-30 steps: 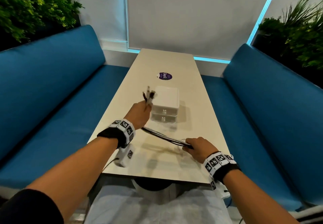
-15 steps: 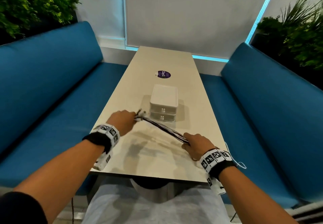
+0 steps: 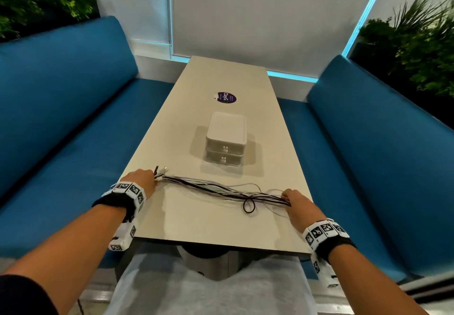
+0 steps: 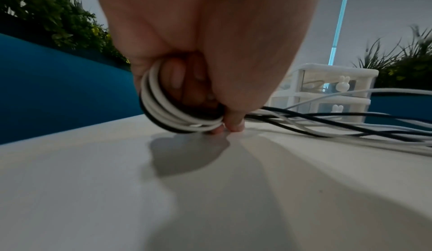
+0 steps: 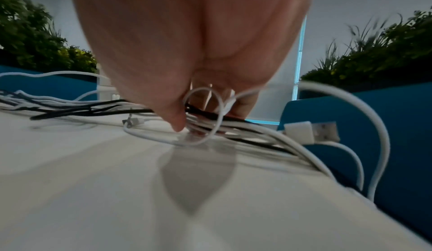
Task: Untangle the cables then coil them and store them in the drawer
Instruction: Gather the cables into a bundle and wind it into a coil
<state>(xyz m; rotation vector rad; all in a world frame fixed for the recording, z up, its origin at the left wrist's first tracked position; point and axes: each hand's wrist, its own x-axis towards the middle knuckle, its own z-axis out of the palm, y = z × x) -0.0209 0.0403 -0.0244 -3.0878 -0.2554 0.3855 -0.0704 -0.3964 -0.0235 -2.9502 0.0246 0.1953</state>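
Observation:
A bundle of black and white cables (image 3: 221,190) lies stretched across the near part of the table (image 3: 196,224). My left hand (image 3: 143,179) grips its left end, where the strands (image 4: 177,114) wrap round my curled fingers and the plugs stick out. My right hand (image 3: 296,203) pinches the right end (image 5: 210,123) against the tabletop by the right edge. A black loop (image 3: 248,206) sags from the bundle near that hand. The white two-drawer box (image 3: 226,140) stands behind the cables, both drawers closed.
Loose white cable ends and a USB plug (image 5: 311,131) hang over the table's right edge. A purple sticker (image 3: 226,97) lies farther back. Blue benches (image 3: 61,108) flank the table, with plants (image 3: 417,34) behind them.
Both hands have lowered the bundle onto the table and moved apart. The left hand came down and toward the left edge, the right hand went to the right edge, and the cables now lie spread.

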